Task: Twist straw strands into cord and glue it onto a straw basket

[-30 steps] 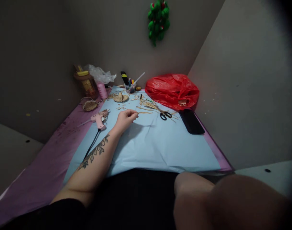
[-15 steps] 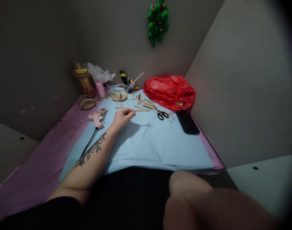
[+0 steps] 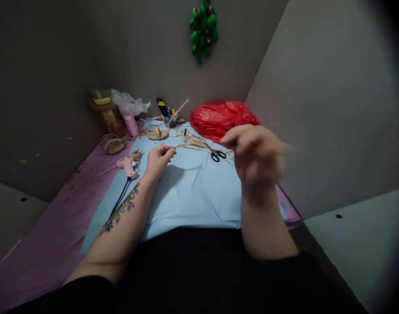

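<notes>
My left hand [image 3: 159, 158] rests on the light blue paper sheet [image 3: 192, 192], its fingers pinched on a thin straw strip [image 3: 182, 146] that reaches toward a heap of straw strips [image 3: 199, 143]. My right hand [image 3: 256, 153] hangs in the air above the sheet's right side, blurred by motion, with the fingers loosely curled; nothing shows in it. Black-handled scissors [image 3: 217, 154] lie just left of the right hand. A pink glue gun [image 3: 129, 162] with a black cord lies left of my left hand.
A red plastic bag [image 3: 219, 118] sits at the back right. At the back left stand a brown jar [image 3: 106, 113], a pink roll [image 3: 132, 124], clear plastic and a cup of pens [image 3: 169, 117]. Woven straw pieces [image 3: 114, 145] lie nearby. Grey walls close in.
My right hand has risen from near the bottom edge of view to above the sheet, covering the black phone. My left hand stays pinched on the strip. The view shifted slightly.
</notes>
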A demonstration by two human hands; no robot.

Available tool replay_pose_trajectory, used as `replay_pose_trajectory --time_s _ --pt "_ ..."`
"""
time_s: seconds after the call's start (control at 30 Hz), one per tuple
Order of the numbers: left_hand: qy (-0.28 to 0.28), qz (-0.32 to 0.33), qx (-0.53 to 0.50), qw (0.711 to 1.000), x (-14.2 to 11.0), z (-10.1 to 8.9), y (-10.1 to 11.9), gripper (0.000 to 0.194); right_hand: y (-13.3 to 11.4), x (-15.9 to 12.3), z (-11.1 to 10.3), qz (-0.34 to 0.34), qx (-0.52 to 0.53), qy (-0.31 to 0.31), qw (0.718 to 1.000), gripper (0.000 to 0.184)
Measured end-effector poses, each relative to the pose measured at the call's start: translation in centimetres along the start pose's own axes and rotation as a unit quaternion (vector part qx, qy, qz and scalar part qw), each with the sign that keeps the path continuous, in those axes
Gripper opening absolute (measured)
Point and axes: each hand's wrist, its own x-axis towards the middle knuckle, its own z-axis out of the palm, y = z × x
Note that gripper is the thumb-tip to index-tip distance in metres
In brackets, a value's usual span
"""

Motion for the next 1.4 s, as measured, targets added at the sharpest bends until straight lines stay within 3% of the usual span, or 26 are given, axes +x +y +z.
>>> replay_pose_trajectory --time_s 0.03,0.1,0.2,0.27,0.4,0.6,0.87,0.97,1.03,1.1,1.17,1.23,1.3,1.37,1.4 --pt "0.010 0.000 -0.003 1.000 0.0 -0.1 0.1 0.025 0.5 1.0 0.0 -0.021 -0.055 0.046 0.997 0.036" --pt "0.023 0.003 -0.003 1.000 -0.1 -0.2 0.3 0.025 2.4 2.9 0.5 -0.016 -0.205 0.071 0.976 0.026" --pt "0.025 0.015 0.011 1.000 -0.1 -0.1 0.0 0.026 6.3 5.0 1.8 0.101 -0.354 0.000 0.930 0.018" --pt "0.027 0.021 0.019 0.999 0.0 -0.1 -0.4 0.028 8.6 5.7 2.8 0.130 -0.398 -0.036 0.907 0.020" --pt "0.035 0.032 0.032 0.998 0.0 -0.1 -1.0 0.030 10.4 6.1 3.8 0.177 -0.438 -0.049 0.880 0.030" --pt "0.022 0.038 0.039 0.998 -0.1 -0.2 -0.6 0.030 11.3 6.4 3.5 0.182 -0.443 -0.023 0.878 0.044" --pt "0.031 0.056 0.051 0.997 -0.2 -0.2 -0.6 0.027 10.8 6.1 2.3 0.196 -0.434 -0.076 0.876 0.027" --pt "0.045 0.071 0.057 0.995 -0.3 -0.2 -0.6 0.025 10.3 5.3 1.4 0.199 -0.402 -0.058 0.892 0.026" --pt "0.058 0.074 0.060 0.994 -0.3 -0.2 -0.6 0.024 9.7 4.8 0.8 0.199 -0.308 -0.026 0.930 0.028" --pt "0.072 0.077 0.058 0.993 -0.4 -0.2 -0.5 0.024 8.8 4.2 0.5 0.206 -0.120 -0.002 0.971 0.027" --pt "0.091 0.082 0.054 0.991 -0.4 -0.2 -0.5 0.024 7.6 3.4 0.8 0.216 0.098 -0.031 0.971 0.028" --pt "0.112 0.090 0.054 0.988 -0.3 -0.3 -0.6 0.024 6.3 2.3 1.9 0.197 0.271 -0.111 0.936 0.035" --pt "0.129 0.099 0.059 0.985 -0.3 -0.5 -0.7 0.024 5.2 0.8 3.6 0.183 0.381 -0.247 0.872 0.052" --pt "0.137 0.112 0.066 0.982 -0.2 -0.6 -0.8 0.024 4.5 -0.7 5.6 0.179 0.459 -0.428 0.758 0.074" --pt "0.139 0.121 0.071 0.980 -0.2 -0.7 -0.9 0.024 4.2 -1.3 6.6 0.192 0.488 -0.482 0.702 0.082"
